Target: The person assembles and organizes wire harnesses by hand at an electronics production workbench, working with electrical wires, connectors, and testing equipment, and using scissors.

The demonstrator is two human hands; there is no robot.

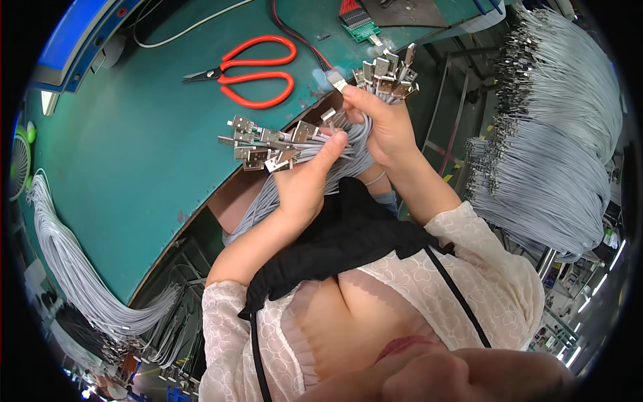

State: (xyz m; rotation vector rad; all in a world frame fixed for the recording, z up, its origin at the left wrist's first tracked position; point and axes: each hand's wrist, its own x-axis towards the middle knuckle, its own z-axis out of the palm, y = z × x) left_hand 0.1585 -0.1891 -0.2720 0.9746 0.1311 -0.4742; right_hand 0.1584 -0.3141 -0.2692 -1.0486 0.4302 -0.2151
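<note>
My left hand [303, 186] is closed round a bundle of grey USB cables [268, 142], their bare metal plugs fanning out to the left over the table edge. Closed on a second bundle of grey USB cables [387, 75] is my right hand [388, 130], with the plugs pointing up and away. At my right thumb tip, a metal plug [337, 81] meets the end of a red-and-black wire [320, 57], beside whitish glue on the table. Whether the plug is inserted, I cannot tell. The cable lengths hang down between my hands toward my lap.
Red-handled scissors [258, 72] lie on the green table [147, 154]. A small green circuit board [360, 28] with red wires is at the far edge. Big cable bundles [549, 147] hang on the right; another bundle [63, 248] drapes at the left, near a green fan [21, 157].
</note>
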